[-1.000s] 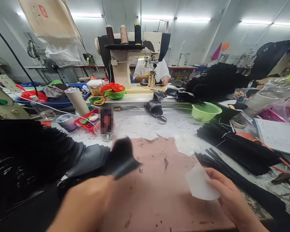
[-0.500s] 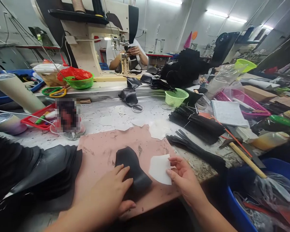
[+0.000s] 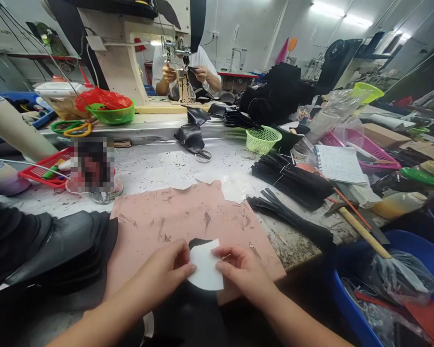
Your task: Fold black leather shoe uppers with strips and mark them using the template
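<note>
A white template-like piece (image 3: 206,270), curved along its lower edge, is held up between my two hands near the front of the pink sheet (image 3: 159,207). My left hand (image 3: 169,265) is closed, thumb on the white piece's left edge. My right hand (image 3: 240,270) pinches its right edge between thumb and fingers. Behind the white piece shows the upper edge of a black leather piece (image 3: 199,242); most of it is hidden, and whether my left fingers also grip it is unclear.
Stacked black pieces (image 3: 75,241) lie at left. Black strips (image 3: 292,219), a green basket (image 3: 263,142) and a hammer (image 3: 363,231) are at right, above a blue bin (image 3: 342,289). Beyond stands a sewing machine (image 3: 112,62), with another person's hands (image 3: 200,73) behind it.
The white piece has moved left with my right hand, over the black leather piece. My left hand has gone from lying on the leather to gripping at the white piece's edge.
</note>
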Tool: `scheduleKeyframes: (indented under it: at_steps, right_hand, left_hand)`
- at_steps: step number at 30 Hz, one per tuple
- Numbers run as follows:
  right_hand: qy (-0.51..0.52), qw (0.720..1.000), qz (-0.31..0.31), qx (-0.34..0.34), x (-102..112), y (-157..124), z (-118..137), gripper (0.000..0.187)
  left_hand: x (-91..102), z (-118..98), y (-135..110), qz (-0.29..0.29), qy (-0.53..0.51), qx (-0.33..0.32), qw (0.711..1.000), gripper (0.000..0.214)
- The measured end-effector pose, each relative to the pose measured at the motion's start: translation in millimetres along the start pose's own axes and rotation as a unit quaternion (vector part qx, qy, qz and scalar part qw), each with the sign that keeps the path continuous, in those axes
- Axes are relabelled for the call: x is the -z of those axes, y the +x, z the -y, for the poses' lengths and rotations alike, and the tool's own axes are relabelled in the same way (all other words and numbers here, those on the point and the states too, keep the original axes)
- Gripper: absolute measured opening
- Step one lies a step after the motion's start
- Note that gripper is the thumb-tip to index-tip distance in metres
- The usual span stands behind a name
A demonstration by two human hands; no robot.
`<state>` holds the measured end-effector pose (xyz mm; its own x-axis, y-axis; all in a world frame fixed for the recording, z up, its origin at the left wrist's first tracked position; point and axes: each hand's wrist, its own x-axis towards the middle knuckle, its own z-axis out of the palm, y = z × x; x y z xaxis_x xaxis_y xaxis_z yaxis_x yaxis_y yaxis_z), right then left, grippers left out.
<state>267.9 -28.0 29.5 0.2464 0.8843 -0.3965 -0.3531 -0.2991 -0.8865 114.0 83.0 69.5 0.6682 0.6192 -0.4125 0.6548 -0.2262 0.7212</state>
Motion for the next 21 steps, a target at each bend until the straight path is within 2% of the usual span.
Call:
scheduleKeyframes:
  at_steps: [4,6,7,8,9,10,12,13,14,15,16,17,19,21]
  right_hand:
    - [-0.071,0.996,0.001,0.044,-5.0,-2.1,-1.9,0.030]
    - [-0.111,0.987,-0.007,0.115,-5.5,-5.7,1.8,0.025]
    - [-0.146,0.974,-0.019,0.171,-5.6,-8.0,4.3,0.023]
    - [-0.193,0.951,-0.034,0.239,-5.7,-10.4,6.7,0.023]
    - [-0.245,0.915,-0.047,0.316,-5.8,-12.8,8.8,0.028]
    - [-0.296,0.869,-0.049,0.393,-6.1,-15.0,10.5,0.038]
    - [-0.377,0.768,-0.024,0.518,-6.6,-18.8,12.4,0.063]
    - [-0.402,0.727,-0.004,0.557,-6.9,-20.3,12.7,0.071]
    - [-0.418,0.701,0.020,0.577,-7.0,-21.4,12.8,0.074]
    - [-0.425,0.693,0.036,0.581,-6.9,-22.2,12.8,0.072]
    - [-0.423,0.703,0.036,0.571,-6.7,-22.6,12.8,0.065]
    - [-0.412,0.727,0.018,0.549,-6.2,-22.5,12.9,0.054]
    - [-0.368,0.805,-0.037,0.463,-5.0,-20.8,13.0,0.026]
    - [-0.301,0.895,-0.055,0.324,-3.6,-17.3,12.6,0.007]
  left_hand:
    - [-1.9,6.8,-0.4,-0.005,0.004,0.002,1.000,0.010]
    - [-0.3,4.6,-4.2,-0.014,0.022,-0.028,0.999,0.015]
    - [0.7,1.3,-6.3,-0.018,0.011,-0.044,0.999,0.019]
    - [1.5,-3.4,-8.4,-0.018,-0.023,-0.052,0.998,0.024]
    - [2.1,-9.0,-10.2,-0.013,-0.079,-0.047,0.996,0.030]
    - [2.4,-15.0,-11.6,-0.007,-0.152,-0.031,0.988,0.037]
    - [2.3,-25.6,-13.2,0.000,-0.304,0.018,0.952,0.046]
    - [2.0,-29.1,-13.6,-0.001,-0.359,0.040,0.933,0.047]
    - [1.6,-30.7,-13.8,-0.005,-0.394,0.058,0.917,0.046]
    - [1.0,-30.6,-13.9,-0.009,-0.411,0.072,0.909,0.044]
    - [0.3,-28.7,-13.9,-0.011,-0.414,0.084,0.906,0.042]
    - [-0.6,-25.4,-13.9,-0.010,-0.409,0.095,0.908,0.042]
    - [-2.8,-16.7,-12.9,0.001,-0.390,0.110,0.914,0.041]
    - [-5.1,-8.8,-10.7,0.029,-0.368,0.118,0.922,0.042]
